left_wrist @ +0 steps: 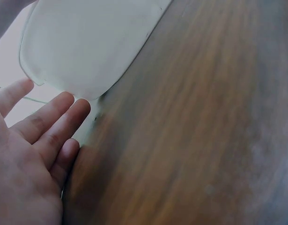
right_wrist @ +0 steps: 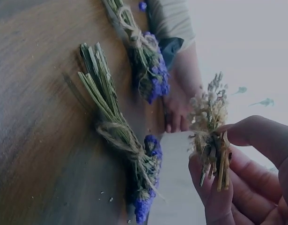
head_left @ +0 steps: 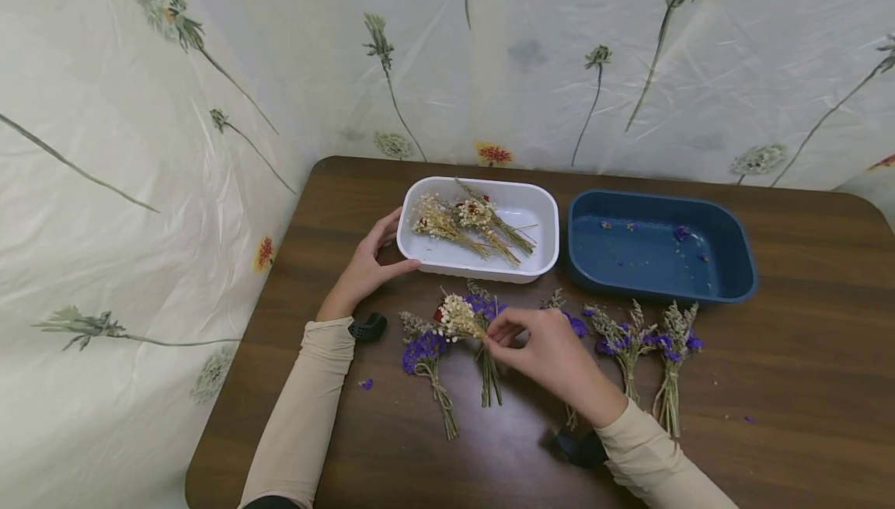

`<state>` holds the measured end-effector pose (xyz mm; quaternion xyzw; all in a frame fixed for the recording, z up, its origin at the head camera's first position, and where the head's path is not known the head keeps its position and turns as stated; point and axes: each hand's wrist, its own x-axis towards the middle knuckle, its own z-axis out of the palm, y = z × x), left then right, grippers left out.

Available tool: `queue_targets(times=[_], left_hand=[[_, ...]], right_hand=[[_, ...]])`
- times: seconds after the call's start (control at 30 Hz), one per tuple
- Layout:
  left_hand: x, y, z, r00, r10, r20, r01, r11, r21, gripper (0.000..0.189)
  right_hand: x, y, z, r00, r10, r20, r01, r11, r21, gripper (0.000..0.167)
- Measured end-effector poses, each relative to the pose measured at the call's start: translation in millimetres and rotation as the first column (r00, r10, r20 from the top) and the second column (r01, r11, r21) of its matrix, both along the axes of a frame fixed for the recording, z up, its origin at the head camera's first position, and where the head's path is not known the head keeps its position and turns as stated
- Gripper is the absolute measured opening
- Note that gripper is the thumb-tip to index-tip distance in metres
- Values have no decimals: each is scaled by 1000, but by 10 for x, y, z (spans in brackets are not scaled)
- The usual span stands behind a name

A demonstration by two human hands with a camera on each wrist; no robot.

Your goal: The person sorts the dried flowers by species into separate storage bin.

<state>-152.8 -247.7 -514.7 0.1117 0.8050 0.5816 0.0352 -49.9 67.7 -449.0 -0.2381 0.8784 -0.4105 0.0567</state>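
Note:
My right hand (head_left: 548,350) pinches a small bunch of cream dried flowers (head_left: 460,316) between thumb and fingers, above the table in front of the white plastic basin (head_left: 482,268). In the right wrist view its cut stems (right_wrist: 221,171) poke out past the fingers. My left hand (head_left: 367,266) is at the basin's left end, thumb along the front rim; the left wrist view shows its fingers (left_wrist: 52,131) fairly straight against the wall. Inside the basin lie several similar cream bunches (head_left: 475,217). A twine-tied purple bunch (head_left: 425,350) and another (head_left: 489,377) lie below the held one.
A dark blue basin (head_left: 660,289) stands to the right, with a few loose petals inside. More purple bunches (head_left: 671,369) lie before it, one partly hidden by my right hand. Loose purple bits (head_left: 367,384) dot the brown table (head_left: 804,338). A flower-patterned sheet (head_left: 489,66) hangs behind.

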Motion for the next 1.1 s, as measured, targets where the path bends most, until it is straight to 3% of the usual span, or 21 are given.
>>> queue_targets(times=[0.6,1.1], left_hand=[[-12,1,2,1000,-8,-21,8,1000,16,92],[-29,-1,-16,1000,-14,3,14,1000,7,96]], right_hand=[[-131,93,112,998,-6,-57,7,1000,15,8],[-321,185,263,998,-55,-38,56,998,22,7]])
